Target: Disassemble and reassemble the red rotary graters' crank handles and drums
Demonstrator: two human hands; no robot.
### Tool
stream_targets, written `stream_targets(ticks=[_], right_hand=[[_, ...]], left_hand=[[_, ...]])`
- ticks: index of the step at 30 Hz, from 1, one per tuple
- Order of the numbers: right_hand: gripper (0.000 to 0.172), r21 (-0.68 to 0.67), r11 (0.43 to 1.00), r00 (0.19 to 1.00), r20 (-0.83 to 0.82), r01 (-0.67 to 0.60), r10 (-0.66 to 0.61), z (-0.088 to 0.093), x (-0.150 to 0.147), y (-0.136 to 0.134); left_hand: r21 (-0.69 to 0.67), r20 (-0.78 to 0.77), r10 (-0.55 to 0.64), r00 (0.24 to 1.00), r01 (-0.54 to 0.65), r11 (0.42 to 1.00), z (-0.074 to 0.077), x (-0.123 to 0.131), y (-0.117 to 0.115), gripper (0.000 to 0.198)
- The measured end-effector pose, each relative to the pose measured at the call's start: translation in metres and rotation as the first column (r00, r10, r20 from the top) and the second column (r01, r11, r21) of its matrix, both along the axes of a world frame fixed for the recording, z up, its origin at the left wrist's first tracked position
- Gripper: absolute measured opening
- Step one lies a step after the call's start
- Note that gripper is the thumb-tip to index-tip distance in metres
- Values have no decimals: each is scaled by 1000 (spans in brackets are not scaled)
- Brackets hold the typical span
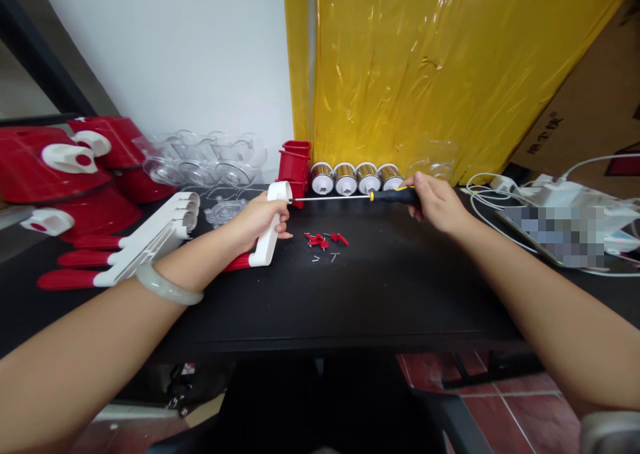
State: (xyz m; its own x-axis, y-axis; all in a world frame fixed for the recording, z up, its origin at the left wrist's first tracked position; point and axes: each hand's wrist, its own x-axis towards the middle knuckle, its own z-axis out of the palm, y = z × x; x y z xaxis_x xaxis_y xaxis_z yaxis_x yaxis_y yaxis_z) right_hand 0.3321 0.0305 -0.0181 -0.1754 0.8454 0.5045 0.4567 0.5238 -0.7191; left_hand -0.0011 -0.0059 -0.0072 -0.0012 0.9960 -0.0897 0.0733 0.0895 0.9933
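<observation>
My left hand [260, 221] is wrapped round a white crank handle with a red grip [269, 244], holding it upright over the table. In my right hand [434, 199] is a screwdriver [393, 195] with a black and yellow handle, held level. Its long shaft points left, and the tip meets the side of the white handle near its top; whether a screw is there I cannot tell. On the table between my hands lie small red parts [320, 241] and a few loose screws [335, 257].
Several matching white handles with red grips [145, 241] lie at left, before red housings [45, 167]. Behind are clear plastic parts [205, 161], stacked red hoppers [295, 164] and several grater drums [345, 179]. At right are a tablet [555, 234] and white cables [480, 187].
</observation>
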Motion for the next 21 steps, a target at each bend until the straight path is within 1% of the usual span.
stream_targets(ticks=[2,3,6,7,10,13,17,19,21], right_hand=[[54,59,998,996,76,36,-41,1,0,-2],[51,86,996,996,76,39,-46,1,-1,-3],[38,114,993,999,-28,19,-16,0,-2,-1],[36,114,993,998,-68,9,-1,-1,-2,-1],[42,98,995,987,-152,-34,49,-3,-2,2],[45,80,994,980,-180,-75,88,-4,-1,3],[35,38,993,982,-152,-110,115,-4,-1,3],[39,-6,994,986,-130,-107,105,-4,-1,2],[44,-22,997,994,-88,-68,66,-5,-1,1]], left_hand=[[2,9,0,1000,0,1000,-1,-1,2,39],[1,11,-4,1000,4,1000,-1,-2,2,39],[2,9,3,1000,-3,1000,-1,-1,2,40],[4,11,7,1000,-7,1000,-1,-1,1,40],[10,24,5,1000,-6,1000,0,-1,1,38],[6,25,1,1000,-1,1000,-1,-2,2,39],[5,24,12,1000,-12,1000,-1,-2,3,39],[1,22,12,1000,-12,1000,-1,-1,3,38],[-3,21,12,1000,-12,1000,-1,-1,2,37]])
